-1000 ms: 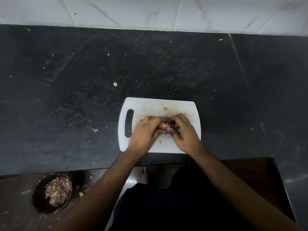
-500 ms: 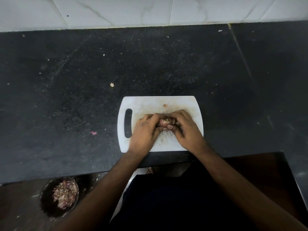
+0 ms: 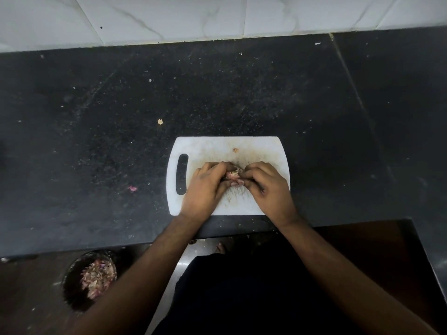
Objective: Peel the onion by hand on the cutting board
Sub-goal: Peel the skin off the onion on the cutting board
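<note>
A small pinkish onion (image 3: pixel 232 174) sits between my two hands over the middle of a white cutting board (image 3: pixel 256 151) with a slot handle on its left. My left hand (image 3: pixel 205 189) curls around the onion from the left, fingers closed on it. My right hand (image 3: pixel 268 187) pinches it from the right with fingertips and thumb. Most of the onion is hidden by my fingers; only a papery, pale top shows. A small brown scrap (image 3: pixel 235 150) lies on the board just beyond my hands.
The board lies on a dark speckled counter (image 3: pixel 121 153) near its front edge. Skin scraps lie on the counter: a tan scrap (image 3: pixel 160 121) and a pink scrap (image 3: pixel 132 188). A dark bin (image 3: pixel 70 286) holding onion peels stands on the floor, lower left. White tiles (image 3: pixel 169 18) back the counter.
Both hands stay closed on the onion in the same spot on the board, fingers shifting slightly. The view has tilted a little.
</note>
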`<state>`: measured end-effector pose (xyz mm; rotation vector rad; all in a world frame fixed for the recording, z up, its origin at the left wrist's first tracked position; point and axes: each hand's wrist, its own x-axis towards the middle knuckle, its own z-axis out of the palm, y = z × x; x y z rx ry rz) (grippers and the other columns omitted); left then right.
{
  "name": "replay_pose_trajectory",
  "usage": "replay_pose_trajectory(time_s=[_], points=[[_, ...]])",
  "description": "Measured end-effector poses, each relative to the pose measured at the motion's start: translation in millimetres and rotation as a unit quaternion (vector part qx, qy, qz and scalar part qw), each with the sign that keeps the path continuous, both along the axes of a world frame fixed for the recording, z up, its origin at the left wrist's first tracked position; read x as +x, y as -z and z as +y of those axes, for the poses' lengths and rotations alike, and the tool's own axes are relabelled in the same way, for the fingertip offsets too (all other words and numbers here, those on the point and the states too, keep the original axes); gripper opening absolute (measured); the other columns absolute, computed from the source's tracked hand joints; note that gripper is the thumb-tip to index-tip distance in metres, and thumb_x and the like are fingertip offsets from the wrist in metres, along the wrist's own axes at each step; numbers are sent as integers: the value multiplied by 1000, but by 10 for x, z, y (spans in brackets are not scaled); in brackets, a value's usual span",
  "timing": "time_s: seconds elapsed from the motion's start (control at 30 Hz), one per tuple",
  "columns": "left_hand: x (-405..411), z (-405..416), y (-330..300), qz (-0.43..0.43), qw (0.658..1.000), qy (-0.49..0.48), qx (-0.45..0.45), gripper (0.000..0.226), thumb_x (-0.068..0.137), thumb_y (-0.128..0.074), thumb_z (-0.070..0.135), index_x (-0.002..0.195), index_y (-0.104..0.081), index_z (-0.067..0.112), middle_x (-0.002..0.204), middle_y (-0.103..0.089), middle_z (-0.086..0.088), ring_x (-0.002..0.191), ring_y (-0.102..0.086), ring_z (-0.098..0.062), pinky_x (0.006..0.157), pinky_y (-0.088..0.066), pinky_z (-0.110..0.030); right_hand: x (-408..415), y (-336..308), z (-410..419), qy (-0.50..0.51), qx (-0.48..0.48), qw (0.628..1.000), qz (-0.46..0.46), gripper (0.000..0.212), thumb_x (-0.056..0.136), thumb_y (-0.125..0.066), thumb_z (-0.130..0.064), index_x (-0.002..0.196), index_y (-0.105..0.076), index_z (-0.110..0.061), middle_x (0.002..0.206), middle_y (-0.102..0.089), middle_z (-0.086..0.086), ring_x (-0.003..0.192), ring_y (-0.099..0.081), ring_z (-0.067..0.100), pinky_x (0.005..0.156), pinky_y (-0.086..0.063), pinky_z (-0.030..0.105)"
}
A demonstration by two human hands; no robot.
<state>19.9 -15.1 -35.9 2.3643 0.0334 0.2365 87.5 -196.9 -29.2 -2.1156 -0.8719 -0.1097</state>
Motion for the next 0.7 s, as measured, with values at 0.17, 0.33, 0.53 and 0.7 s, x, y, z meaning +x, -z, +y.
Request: replay_pose_trajectory(time_s=[0.17, 0.33, 0.53, 0.7], points=[[-18, -20, -5, 4, 1000, -1, 17, 23, 98, -66, 24, 121, -63, 21, 128, -70, 6, 110, -57, -18, 92, -47, -42, 17, -36, 15, -16, -23, 1000, 12, 14, 91, -74, -13, 105, -73, -10, 105, -66, -1, 101, -58, 13, 89, -43, 12], [-32, -13, 56, -30, 999, 4, 15, 22, 99, -66, 17, 120, -63, 18, 126, -71, 2, 107, -58, -20, 91, -49, -42, 57, 42, 22, -31, -35, 999, 15, 22, 94, -70, -15, 115, -70, -11, 109, -63, -2, 102, -52, 12, 85, -38, 11], [-64, -26, 71, -67, 998, 4, 16, 14, 96, -69, 16, 109, -68, 11, 114, -74, 2, 96, -54, -19, 84, -46, -35, 59, 101, 12, -53, -34, 998, -24, 23, 92, -70, -6, 114, -69, -12, 103, -64, -3, 97, -49, 10, 81, -37, 12], [-108, -51, 62, -72, 997, -5, -8, 11, 95, -70, 20, 101, -65, 13, 90, -60, 14, 92, -57, -18, 81, -51, -39, 15, 94, 7, -58, -34, 996, -50, 28, 90, -65, 2, 112, -70, -14, 100, -64, -4, 94, -51, 12, 81, -40, 14]])
